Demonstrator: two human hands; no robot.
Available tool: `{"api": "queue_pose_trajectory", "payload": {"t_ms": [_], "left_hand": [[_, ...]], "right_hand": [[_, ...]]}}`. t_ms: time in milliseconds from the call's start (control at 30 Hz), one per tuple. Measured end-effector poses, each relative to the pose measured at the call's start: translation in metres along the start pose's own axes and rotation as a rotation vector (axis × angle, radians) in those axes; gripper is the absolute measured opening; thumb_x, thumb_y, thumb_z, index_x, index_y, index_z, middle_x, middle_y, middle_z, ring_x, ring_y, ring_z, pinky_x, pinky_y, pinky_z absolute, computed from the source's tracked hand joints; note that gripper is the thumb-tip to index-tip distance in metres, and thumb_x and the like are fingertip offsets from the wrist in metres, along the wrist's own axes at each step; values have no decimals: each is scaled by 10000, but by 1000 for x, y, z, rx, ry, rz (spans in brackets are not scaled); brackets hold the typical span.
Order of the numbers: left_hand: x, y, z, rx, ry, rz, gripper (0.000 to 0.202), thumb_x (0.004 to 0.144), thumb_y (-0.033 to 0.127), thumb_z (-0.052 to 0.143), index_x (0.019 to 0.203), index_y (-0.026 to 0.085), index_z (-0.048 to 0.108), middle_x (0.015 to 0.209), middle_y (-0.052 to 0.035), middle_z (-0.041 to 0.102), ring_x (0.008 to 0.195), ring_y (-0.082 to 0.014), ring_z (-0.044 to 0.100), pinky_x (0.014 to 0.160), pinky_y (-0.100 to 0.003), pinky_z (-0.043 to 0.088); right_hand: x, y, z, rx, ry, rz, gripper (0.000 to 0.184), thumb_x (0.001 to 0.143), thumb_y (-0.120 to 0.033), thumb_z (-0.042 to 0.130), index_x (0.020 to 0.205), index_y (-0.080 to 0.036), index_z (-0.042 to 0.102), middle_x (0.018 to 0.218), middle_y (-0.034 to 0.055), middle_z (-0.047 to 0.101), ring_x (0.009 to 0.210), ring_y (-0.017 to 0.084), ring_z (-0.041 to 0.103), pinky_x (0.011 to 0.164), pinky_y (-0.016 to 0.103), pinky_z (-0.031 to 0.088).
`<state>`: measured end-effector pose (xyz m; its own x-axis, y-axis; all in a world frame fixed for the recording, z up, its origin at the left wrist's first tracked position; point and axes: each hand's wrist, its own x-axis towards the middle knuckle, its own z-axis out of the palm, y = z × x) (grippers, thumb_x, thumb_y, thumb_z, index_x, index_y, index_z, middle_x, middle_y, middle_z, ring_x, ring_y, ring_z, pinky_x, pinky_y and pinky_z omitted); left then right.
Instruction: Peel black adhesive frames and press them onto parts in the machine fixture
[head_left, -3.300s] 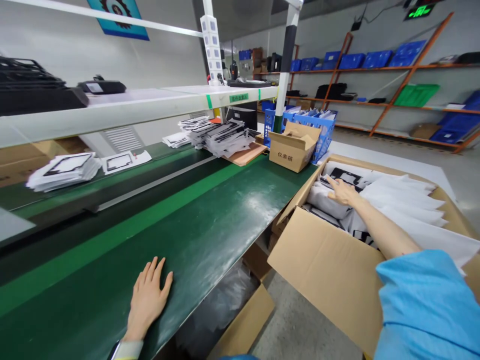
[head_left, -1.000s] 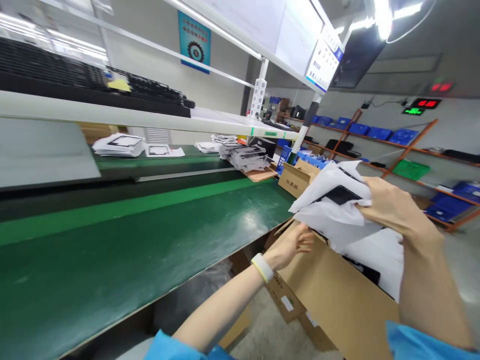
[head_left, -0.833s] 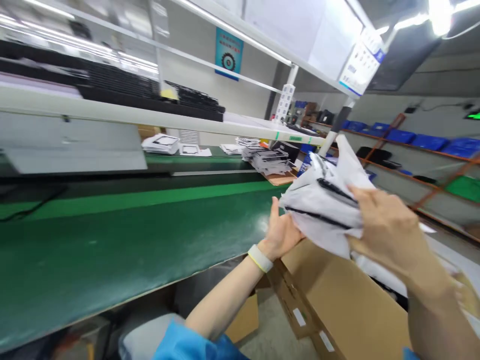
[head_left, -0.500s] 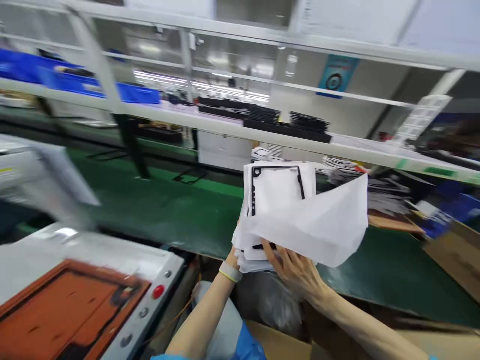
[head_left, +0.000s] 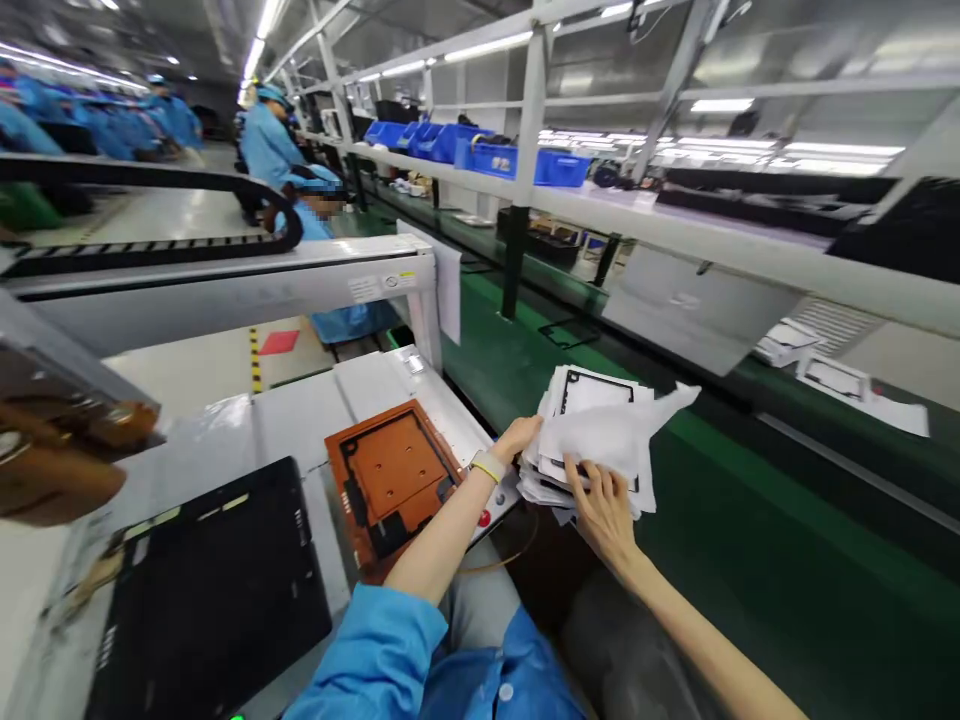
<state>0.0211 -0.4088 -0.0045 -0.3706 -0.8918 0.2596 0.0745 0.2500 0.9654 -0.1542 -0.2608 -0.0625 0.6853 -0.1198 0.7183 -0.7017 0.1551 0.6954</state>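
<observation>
Both hands hold a stack of white sheets with black frames low over the near edge of the green conveyor belt. My left hand grips the stack's left side, with a pale band on its wrist. My right hand lies on the stack's near side with its fingers spread over the top sheet. A loose white sheet on top curls up to the right.
An orange fixture plate sits on a white machine bed left of the stack, beside a black panel. Blue bins stand on a shelf above the belt. More white sheets lie further along. People in blue coats work at far left.
My right hand lifted the stack out of the cardboard box, my left hand joined it, and I turned left. The stack has come down from mid-air to the belt's edge by the machine.
</observation>
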Motion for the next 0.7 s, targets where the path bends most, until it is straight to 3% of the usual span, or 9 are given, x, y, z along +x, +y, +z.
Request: {"api": "queue_pose_trajectory", "payload": {"t_ms": [100, 200, 267, 333, 433, 500, 600, 633, 700], "left_hand": [[-31, -10, -38, 161, 116, 87, 276, 1175, 192, 681, 1120, 142, 947, 1489, -174, 918, 1511, -349, 829, 1394, -390, 631], [-75, -20, -80, 414, 101, 230, 325, 1228, 255, 709, 1333, 187, 1008, 1504, -135, 929, 1452, -334, 875, 1306, -358, 679], [-97, -20, -109, 699, 127, 214, 332, 1266, 267, 700, 1310, 178, 1017, 1414, -156, 946, 1382, -355, 898, 1264, -385, 692], [-104, -14, -139, 984, 198, 141, 343, 1287, 213, 674, 1337, 150, 1007, 1430, -189, 934, 1396, -375, 886, 1280, -424, 678], [-95, 0, -174, 1197, 254, 61, 390, 1312, 123, 597, 1436, 68, 962, 1540, -247, 888, 1469, -391, 839, 1350, -497, 640], [-91, 9, -185, 1192, 282, 44, 396, 1322, 106, 575, 1460, 49, 942, 1540, -247, 884, 1472, -382, 829, 1369, -516, 634], [-115, 15, -179, 998, 274, 132, 372, 1296, 132, 646, 1518, 107, 944, 1555, -200, 896, 1487, -368, 842, 1373, -483, 652], [-131, 14, -171, 896, 209, 199, 364, 1284, 163, 681, 1521, 128, 955, 1558, -184, 902, 1484, -367, 854, 1378, -465, 657], [-174, 7, -153, 693, -56, 349, 367, 1301, 267, 702, 1537, 174, 967, 1533, -146, 921, 1442, -346, 891, 1376, -408, 664]], "right_hand": [[-3, -4, -5, 168, -113, -40, 758, 883, -16, 631, 1641, -41, 667, 1244, 235, 817, 1086, 348, 777, 871, 455, 641], [4, 14, -10, 386, -147, -20, 461, 1269, -345, 554, 1595, -61, 715, 1196, 224, 796, 997, 338, 819, 787, 449, 690], [12, 34, -4, 481, -195, 117, 564, 1387, -506, 455, 1532, -87, 804, 1221, 225, 800, 1005, 316, 856, 828, 433, 725], [22, 52, 8, 545, -392, 337, 696, 1365, -593, 455, 1594, -70, 853, 1370, 280, 812, 1101, 351, 888, 923, 468, 745], [42, 66, 30, 647, -855, 546, 938, 1184, -700, 459, 1724, -26, 825, 1549, 346, 791, 1283, 464, 866, 1066, 575, 728], [57, 69, 39, 710, -1032, 576, 938, 1083, -718, 404, 1504, -58, 920, 1400, 340, 817, 1252, 486, 847, 1097, 602, 703], [72, 73, 39, 801, -928, 659, 649, 975, -721, 418, 964, -229, 842, 1108, 283, 817, 1041, 445, 837, 1023, 592, 693], [71, 78, 35, 808, -814, 689, 569, 962, -717, 452, 893, -264, 788, 1071, 269, 824, 997, 434, 839, 977, 584, 693], [58, 94, 26, 744, -575, 685, 532, 1049, -705, 506, 921, -279, 797, 1135, 259, 861, 1000, 422, 862, 929, 573, 694]]}}
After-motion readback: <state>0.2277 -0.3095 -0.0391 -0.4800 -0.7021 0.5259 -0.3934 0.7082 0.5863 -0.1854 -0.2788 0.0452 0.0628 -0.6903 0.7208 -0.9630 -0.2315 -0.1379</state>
